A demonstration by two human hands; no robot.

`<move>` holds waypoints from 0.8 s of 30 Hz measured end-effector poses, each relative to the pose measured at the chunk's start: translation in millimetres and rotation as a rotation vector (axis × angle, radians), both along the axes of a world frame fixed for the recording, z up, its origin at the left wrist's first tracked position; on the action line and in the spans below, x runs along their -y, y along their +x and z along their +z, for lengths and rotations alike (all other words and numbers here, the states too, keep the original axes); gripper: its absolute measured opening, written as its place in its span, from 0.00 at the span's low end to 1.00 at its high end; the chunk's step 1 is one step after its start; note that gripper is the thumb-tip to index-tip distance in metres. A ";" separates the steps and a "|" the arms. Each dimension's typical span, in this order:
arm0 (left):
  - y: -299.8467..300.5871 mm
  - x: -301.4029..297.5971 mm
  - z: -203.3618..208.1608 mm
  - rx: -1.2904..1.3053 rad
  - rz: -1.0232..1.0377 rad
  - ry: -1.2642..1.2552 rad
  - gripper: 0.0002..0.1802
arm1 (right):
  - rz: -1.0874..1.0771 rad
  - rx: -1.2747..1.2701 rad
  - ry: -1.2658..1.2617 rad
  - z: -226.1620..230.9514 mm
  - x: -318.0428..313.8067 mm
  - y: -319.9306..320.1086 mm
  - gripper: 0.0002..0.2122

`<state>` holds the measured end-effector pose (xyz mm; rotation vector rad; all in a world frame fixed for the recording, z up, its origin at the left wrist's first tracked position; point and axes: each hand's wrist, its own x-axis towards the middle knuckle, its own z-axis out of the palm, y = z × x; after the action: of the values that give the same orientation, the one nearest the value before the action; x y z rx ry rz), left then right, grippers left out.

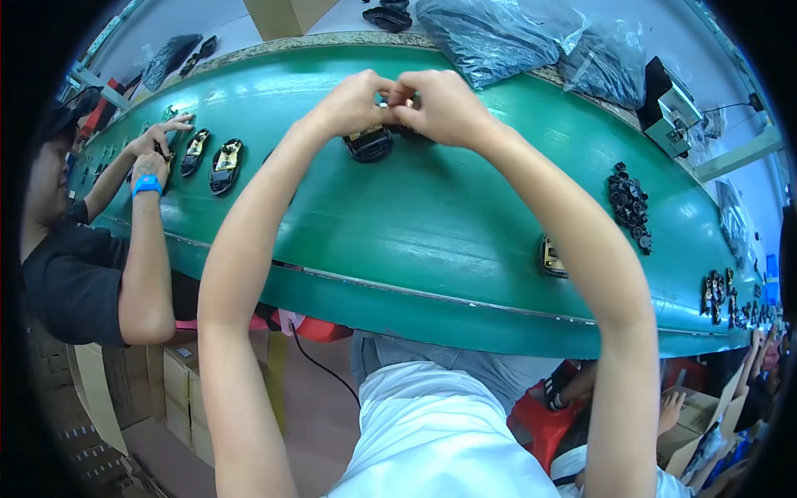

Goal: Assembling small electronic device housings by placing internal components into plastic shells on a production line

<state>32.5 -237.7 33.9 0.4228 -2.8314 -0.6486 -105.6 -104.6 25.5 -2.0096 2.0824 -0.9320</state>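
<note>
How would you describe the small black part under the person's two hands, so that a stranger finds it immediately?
Start at the long green conveyor belt that curves across the picture. Near its far edge the person's left hand and right hand meet, fingertips together. Just below them lies the small black rounded shell with yellowish inside; unlike the similar shells near the co-worker's hand, it lies alone.

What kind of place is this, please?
Probably a factory assembly line. A long green conveyor belt carries small black parts, a co-worker's hand handles similar pieces, and the person's left hand and right hand work on one black part.

Brown carton (286, 17) top centre; clear plastic bags (498, 37) beside it.
</note>
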 end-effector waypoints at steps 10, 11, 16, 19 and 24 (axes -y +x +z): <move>27.6 -113.6 -13.3 -0.133 -0.227 -0.206 0.17 | 0.072 0.510 0.242 11.8 -155.0 -0.6 0.08; 31.6 -121.0 -17.1 -0.156 -0.234 -0.188 0.17 | 0.052 0.591 0.263 12.9 -165.0 2.6 0.07; 42.7 -151.5 -24.4 -0.227 -0.224 -0.275 0.19 | 0.080 0.809 0.220 8.3 -195.2 13.0 0.08; 40.9 -152.7 -28.3 -0.299 -0.239 -0.264 0.18 | 0.082 0.783 0.220 6.5 -197.2 13.7 0.07; 41.4 -148.5 -32.7 -0.365 -0.279 -0.162 0.18 | 0.046 0.622 0.048 10.3 -200.6 16.1 0.07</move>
<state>73.8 -89.2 1.2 -0.1121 -2.5806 -0.4791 -89.5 96.0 35.8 -1.4712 1.6836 -1.2759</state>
